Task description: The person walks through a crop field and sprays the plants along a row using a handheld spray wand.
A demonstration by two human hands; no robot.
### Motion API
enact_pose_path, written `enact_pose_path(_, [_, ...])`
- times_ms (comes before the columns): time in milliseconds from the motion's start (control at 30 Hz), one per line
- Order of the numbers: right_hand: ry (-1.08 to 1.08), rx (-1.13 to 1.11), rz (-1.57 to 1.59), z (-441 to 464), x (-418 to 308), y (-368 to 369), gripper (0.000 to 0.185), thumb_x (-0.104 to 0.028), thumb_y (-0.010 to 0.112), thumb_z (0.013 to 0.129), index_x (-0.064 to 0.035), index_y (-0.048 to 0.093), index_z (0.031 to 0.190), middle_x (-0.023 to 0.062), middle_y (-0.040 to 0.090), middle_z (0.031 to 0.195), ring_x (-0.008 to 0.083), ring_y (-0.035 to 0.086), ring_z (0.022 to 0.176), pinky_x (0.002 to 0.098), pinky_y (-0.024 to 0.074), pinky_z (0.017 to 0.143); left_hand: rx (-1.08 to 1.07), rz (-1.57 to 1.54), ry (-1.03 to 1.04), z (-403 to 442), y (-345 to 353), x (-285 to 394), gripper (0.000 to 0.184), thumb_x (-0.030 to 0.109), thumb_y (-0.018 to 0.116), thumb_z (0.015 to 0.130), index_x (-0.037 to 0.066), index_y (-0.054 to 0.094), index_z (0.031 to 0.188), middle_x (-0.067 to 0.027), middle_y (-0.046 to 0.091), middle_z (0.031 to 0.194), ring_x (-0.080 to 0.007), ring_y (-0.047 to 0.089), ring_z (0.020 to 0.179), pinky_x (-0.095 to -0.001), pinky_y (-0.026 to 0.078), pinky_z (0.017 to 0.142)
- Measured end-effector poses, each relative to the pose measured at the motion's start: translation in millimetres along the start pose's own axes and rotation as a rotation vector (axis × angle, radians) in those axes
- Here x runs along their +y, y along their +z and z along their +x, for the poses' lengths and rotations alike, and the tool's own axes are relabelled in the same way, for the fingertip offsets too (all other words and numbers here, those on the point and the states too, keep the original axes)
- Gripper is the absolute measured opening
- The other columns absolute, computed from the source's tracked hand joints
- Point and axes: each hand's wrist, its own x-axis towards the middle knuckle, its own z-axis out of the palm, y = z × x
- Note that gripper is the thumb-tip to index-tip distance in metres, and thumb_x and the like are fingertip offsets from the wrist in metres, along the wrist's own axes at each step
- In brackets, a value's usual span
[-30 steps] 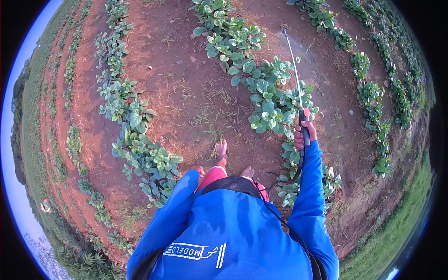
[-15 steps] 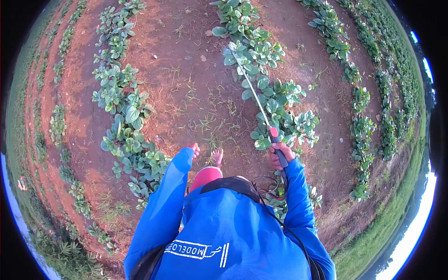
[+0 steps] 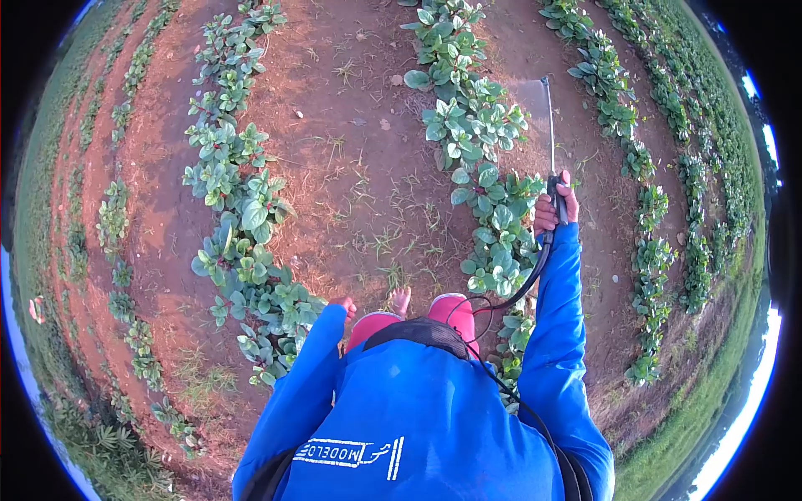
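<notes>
In my right hand [image 3: 555, 209] is the dark handle of a spray wand [image 3: 551, 129], with my fingers wrapped around it. Its thin metal lance points forward, on the right side of a leafy crop row [image 3: 493, 188]. Pale mist [image 3: 525, 93] spreads leftward from the nozzle over the leaves. A black hose [image 3: 535, 275] runs from the handle back toward my waist. My left hand [image 3: 344, 306] stays low by my left thigh, its fingers curled. Whatever it may hold is hidden. Beside it lies the left crop row [image 3: 251, 263].
Reddish soil [image 3: 351, 175] with tufts of grass runs between the rows. My bare foot [image 3: 400, 299] shows ahead of my pink shorts [image 3: 451, 309]. More rows [image 3: 652, 250] stand to the right, bordered by grass [image 3: 677, 451]. Straps cross my blue shirt [image 3: 418, 417].
My right hand has moved forward and right with the spray wand. The nozzle has swung from over the leaves to the row's right side. My left hand has dropped slightly nearer my body.
</notes>
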Motion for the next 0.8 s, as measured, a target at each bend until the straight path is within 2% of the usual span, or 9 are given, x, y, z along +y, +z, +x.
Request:
enact_pose_path(133, [0.007,-0.145,0.068,1,-6,5,0.035,-0.038,0.056,0.072,-0.0055,0.043,0.066,-0.0005,0.038,0.05,0.0089,0.032,0.032,0.0227,0.0316,0.03,-0.052,-0.117,0.119,-17,-11,3,0.038,0.04,0.05,0.082,0.004,0.057,0.073,-0.0067,0.056,0.058,-0.0142,0.052,0.047,-0.0284,0.042,0.042])
enact_pose_path(267, [0.083,-0.222,0.013,2,15,0,0.035,-0.038,0.051,0.076,-0.0042,0.043,0.074,-0.0002,0.038,0.052,0.0089,0.034,0.034,0.0233,0.0332,0.031,-0.053,-0.214,0.148,1,-17,6,0.038,0.04,0.049,0.082,0.003,0.057,0.073,-0.0077,0.057,0.059,-0.0153,0.052,0.046,-0.0289,0.042,0.04])
enact_pose_path(333, [0.12,-0.074,-0.081,5,36,7,0.032,-0.038,0.051,0.076,-0.007,0.045,0.07,-0.0007,0.037,0.05,0.0094,0.032,0.033,0.0243,0.0314,0.029,-0.006,-0.159,0.124,8,-15,18,0.038,0.04,0.049,0.083,0.003,0.057,0.074,-0.008,0.057,0.06,-0.0156,0.052,0.046,-0.0287,0.042,0.04])
enact_pose_path(467, [0.233,0.387,-0.445,38,65,23,0.029,-0.038,0.053,0.074,-0.0124,0.043,0.065,-0.0013,0.033,0.046,0.0105,0.028,0.03,0.0255,0.0243,0.027,0.009,-0.131,0.074,21,-10,46,0.039,0.041,0.048,0.083,0.004,0.057,0.074,-0.0083,0.058,0.061,-0.0155,0.052,0.045,-0.0282,0.042,0.041])
enact_pose_path(500, [0.212,0.459,-0.545,52,70,19,0.028,-0.036,0.057,0.072,-0.0121,0.043,0.065,0.0007,0.037,0.046,0.0119,0.031,0.03,0.0266,0.0258,0.026,0.022,-0.109,0.047,34,-9,49,0.038,0.04,0.048,0.083,0.004,0.057,0.074,-0.0082,0.058,0.061,-0.0156,0.052,0.046,-0.0283,0.042,0.041])
enact_pose_path(600, [0.113,0.523,-0.907,98,84,5,0.028,-0.033,0.06,0.07,-0.0106,0.043,0.066,0.0037,0.042,0.048,0.0137,0.038,0.031,0.0278,0.0284,0.025,0.073,-0.075,-0.023,40,-2,85,0.036,0.038,0.044,0.082,0.005,0.057,0.077,-0.0085,0.058,0.064,-0.0179,0.052,0.049,-0.0322,0.04,0.042])
enact_pose_path(667, [0.151,0.472,-0.892,120,77,-4,0.029,-0.031,0.062,0.07,-0.0093,0.044,0.067,0.0055,0.045,0.049,0.0148,0.041,0.032,0.0283,0.0298,0.025,0.083,-0.066,-0.042,38,-5,108,0.035,0.038,0.043,0.081,0.005,0.057,0.078,-0.0087,0.057,0.064,-0.0189,0.051,0.049,-0.0338,0.039,0.042])
enact_pose_path(800, [0.191,0.437,-0.882,134,48,25,0.029,-0.03,0.062,0.069,-0.0076,0.045,0.068,0.0063,0.046,0.049,0.015,0.042,0.032,0.0284,0.0304,0.025,0.071,-0.102,0.019,44,-15,158,0.037,0.04,0.043,0.081,0.006,0.056,0.076,-0.0079,0.056,0.062,-0.0179,0.049,0.046,-0.0328,0.038,0.042])
